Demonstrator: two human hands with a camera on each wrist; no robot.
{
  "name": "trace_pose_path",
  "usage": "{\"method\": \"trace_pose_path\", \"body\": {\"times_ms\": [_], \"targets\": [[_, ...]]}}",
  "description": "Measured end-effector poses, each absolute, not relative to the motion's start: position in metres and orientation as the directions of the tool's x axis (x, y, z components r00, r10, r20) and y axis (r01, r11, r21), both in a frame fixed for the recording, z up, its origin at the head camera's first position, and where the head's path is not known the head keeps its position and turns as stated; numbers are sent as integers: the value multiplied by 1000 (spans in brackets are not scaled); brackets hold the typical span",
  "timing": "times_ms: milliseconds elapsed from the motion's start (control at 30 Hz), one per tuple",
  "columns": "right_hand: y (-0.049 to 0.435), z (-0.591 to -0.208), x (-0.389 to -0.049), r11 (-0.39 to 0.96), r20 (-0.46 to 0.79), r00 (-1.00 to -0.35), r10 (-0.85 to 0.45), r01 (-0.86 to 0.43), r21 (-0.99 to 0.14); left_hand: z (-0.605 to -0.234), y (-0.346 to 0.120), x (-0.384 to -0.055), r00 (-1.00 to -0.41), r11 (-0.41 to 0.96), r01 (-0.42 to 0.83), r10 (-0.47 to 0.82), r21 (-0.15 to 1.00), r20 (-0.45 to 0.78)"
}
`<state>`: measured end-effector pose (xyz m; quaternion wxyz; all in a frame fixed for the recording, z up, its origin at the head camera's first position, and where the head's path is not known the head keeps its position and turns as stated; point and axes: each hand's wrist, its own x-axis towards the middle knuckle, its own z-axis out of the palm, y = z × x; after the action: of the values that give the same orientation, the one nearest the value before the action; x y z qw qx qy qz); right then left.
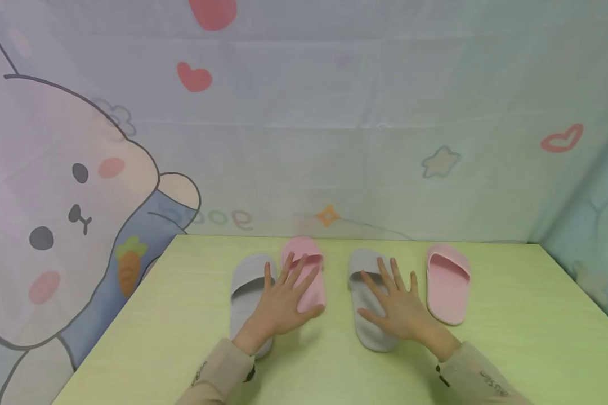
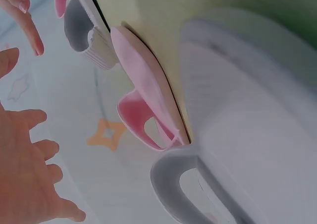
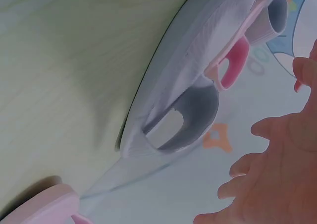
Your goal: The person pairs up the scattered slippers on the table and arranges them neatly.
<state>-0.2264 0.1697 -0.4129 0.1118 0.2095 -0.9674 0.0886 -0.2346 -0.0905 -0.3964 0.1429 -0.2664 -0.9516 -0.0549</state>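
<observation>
A pale fabric backdrop with a cartoon print is hanging behind a light yellow-green table that is filling the lower frame. Across the lower middle, from left to right, a light grey foam-like slide slipper, a rounded pink foam-like slipper, a second light grey slipper and a second pink slipper are lying in alternating colours. All are resting soles down, toes pointing toward the backdrop, the flat soles probably keeping them steady. At lower centre-left the left hand is hovering over the first grey and pink slippers; at lower centre-right the right hand is hovering over the second grey one. Both hands are spreading their fingers wide and gripping nothing; the wrist views are showing space around them, so the slippers are seemingly lying by their own weight. Each slipper is showing one broad arched band; the pink pair is looking shorter.
</observation>
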Motion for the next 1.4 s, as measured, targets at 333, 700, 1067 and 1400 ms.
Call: {"method": "trace_pose_path", "body": {"times_ms": [333, 700, 1067, 1400], "targets": [[181, -409, -229, 903, 265, -887, -379, -417, -102, -393, -92, -239, -804, 838, 543, 501, 52, 321], [193, -410, -235, 907, 229, -899, -374, -406, -112, -390, -101, -244, -818, 840, 536, 494, 80, 293], [200, -415, -245, 904, 257, -897, -360, -404, -143, -390, -114, -249, -827, 854, 516, 473, 75, 303], [201, -410, -255, 892, 262, -894, -363, -414, -179, -393, -130, -259, -835, 853, 510, 461, 111, 301]]}}
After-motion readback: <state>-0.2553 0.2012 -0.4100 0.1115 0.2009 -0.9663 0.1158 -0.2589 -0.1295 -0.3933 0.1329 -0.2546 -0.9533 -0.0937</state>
